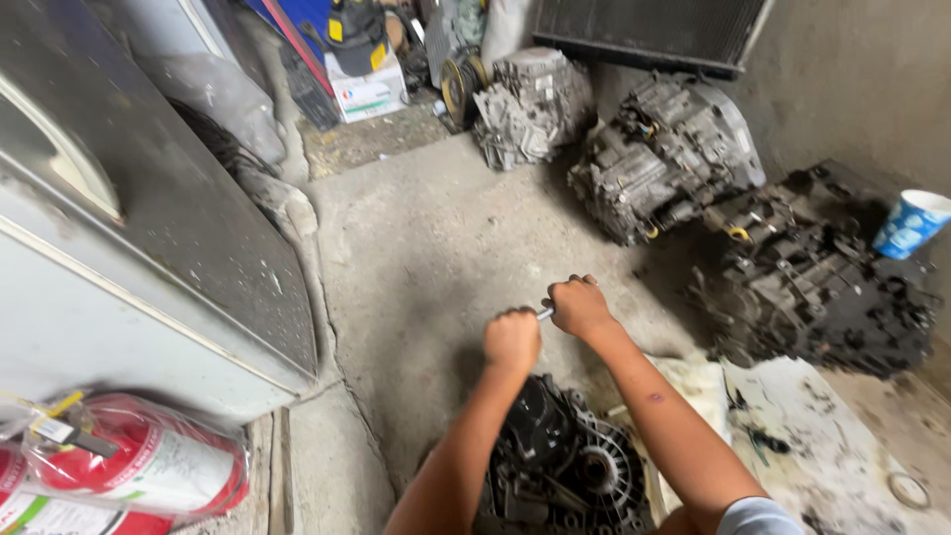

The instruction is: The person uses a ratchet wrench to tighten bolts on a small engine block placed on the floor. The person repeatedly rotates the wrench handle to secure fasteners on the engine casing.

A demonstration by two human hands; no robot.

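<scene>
Both my hands grip one metal bar tool (544,313) held level above a dark, greasy gearbox housing (565,466) on the concrete floor. My left hand (512,339) is closed around the bar's left end. My right hand (578,305) is closed around its right end, and a short bright piece of the bar shows between the two fists. My forearms hide the top of the housing and whatever the tool reaches down to.
Three other gearboxes lie along the far wall: a grey one (535,104), another grey one (664,154) and a black oily one (812,272) with a blue-and-white cup (911,223) on it. A metal cabinet (149,218) stands left, a wrapped red fire extinguisher (129,466) below it. A stained cloth (822,446) lies right.
</scene>
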